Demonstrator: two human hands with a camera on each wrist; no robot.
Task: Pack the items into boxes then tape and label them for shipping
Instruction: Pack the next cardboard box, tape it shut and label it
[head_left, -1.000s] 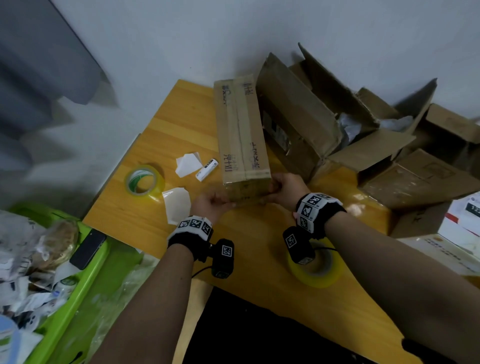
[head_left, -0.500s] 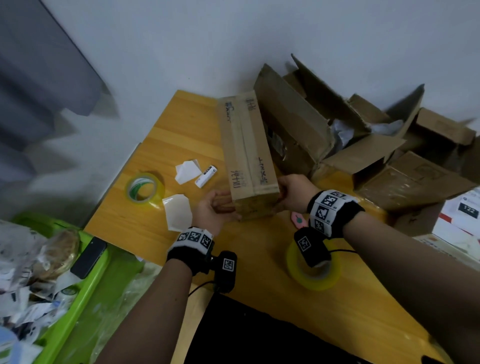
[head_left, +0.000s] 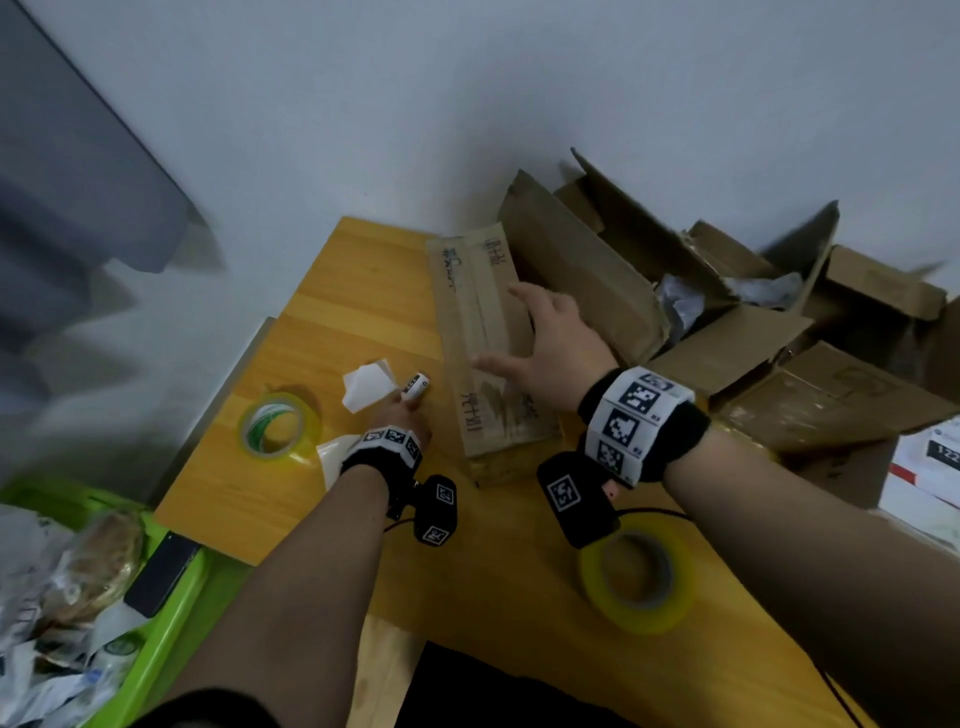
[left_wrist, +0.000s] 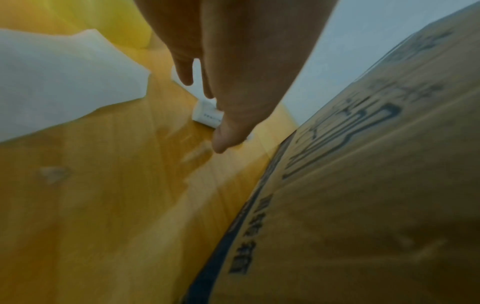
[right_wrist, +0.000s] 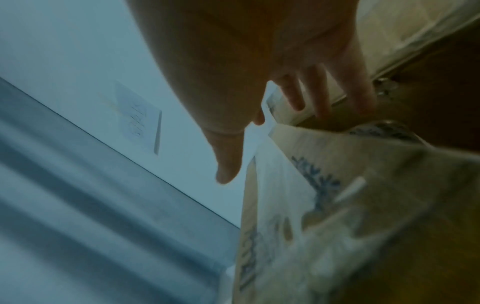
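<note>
A long brown cardboard box (head_left: 480, 332), taped along its top and marked with dark writing, lies on the wooden table (head_left: 363, 280). My right hand (head_left: 524, 338) is spread over the box top with fingers straight; in the right wrist view the thumb and fingers (right_wrist: 293, 96) reach out above the box (right_wrist: 324, 216). To the box's left lies a small white tube (head_left: 417, 385). My left hand (head_left: 402, 413) reaches it with fingers extended. In the left wrist view the thumb lies over the tube (left_wrist: 207, 115), and no grip shows.
A green-cored tape roll (head_left: 278, 426) lies at the left, a yellow tape roll (head_left: 641, 582) near my right wrist. White paper scraps (head_left: 366, 387) lie by the tube. Open cardboard boxes (head_left: 613, 270) crowd the back right. A green bin (head_left: 176, 603) of waste stands lower left.
Both hands have let go of the box's near end. The left hand moved left to the white tube. The right hand moved forward over the box top.
</note>
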